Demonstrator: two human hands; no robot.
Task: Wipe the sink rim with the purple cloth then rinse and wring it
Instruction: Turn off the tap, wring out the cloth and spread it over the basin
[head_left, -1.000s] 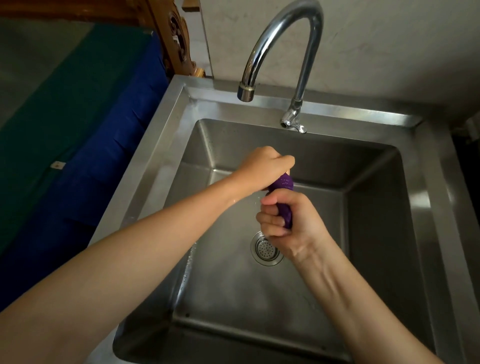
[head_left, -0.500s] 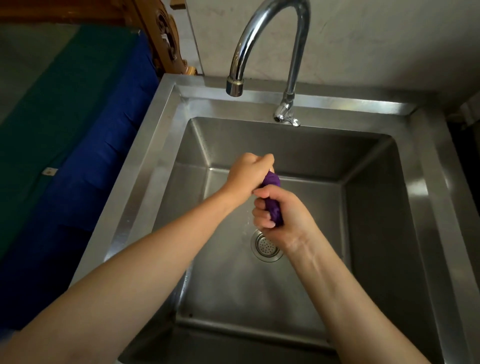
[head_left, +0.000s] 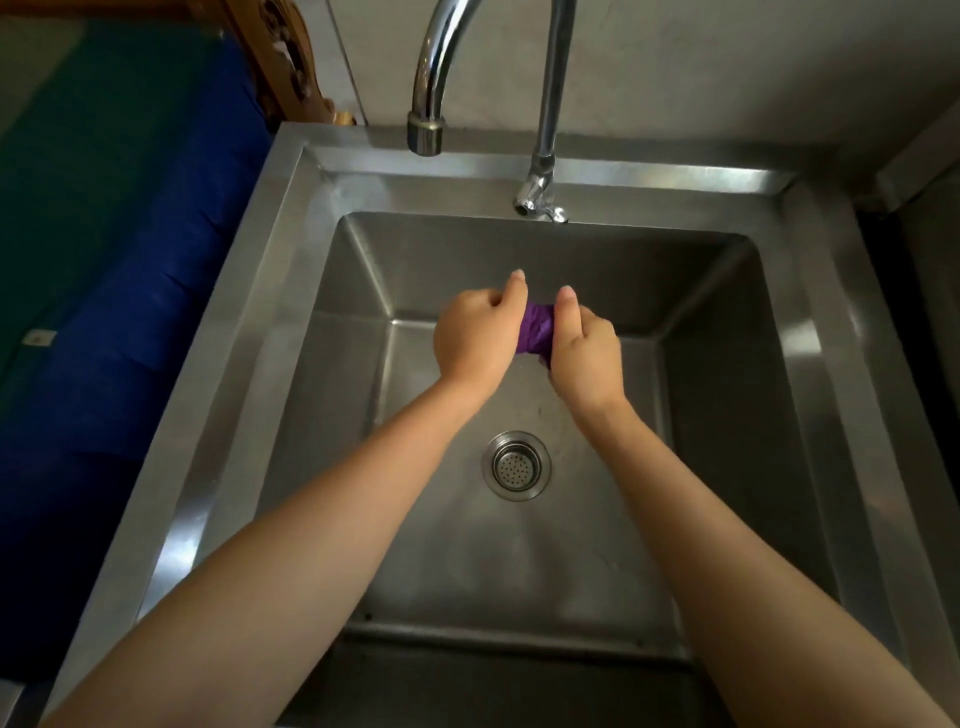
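Evidently the task is near its end: the left hand (head_left: 475, 340) and right hand (head_left: 584, 356) both clamp the bunched purple cloth (head_left: 537, 332) above the sink (head_left: 249, 322) basin, wringing; tap (head_left: 426, 132) dry.

Above basin: tap spout (head_left: 427, 136) hangs over the back rim, left of centre.
Basin floor: bare around the drain (head_left: 516, 465).
Sides: steel sink (head_left: 249, 374) walls all round.
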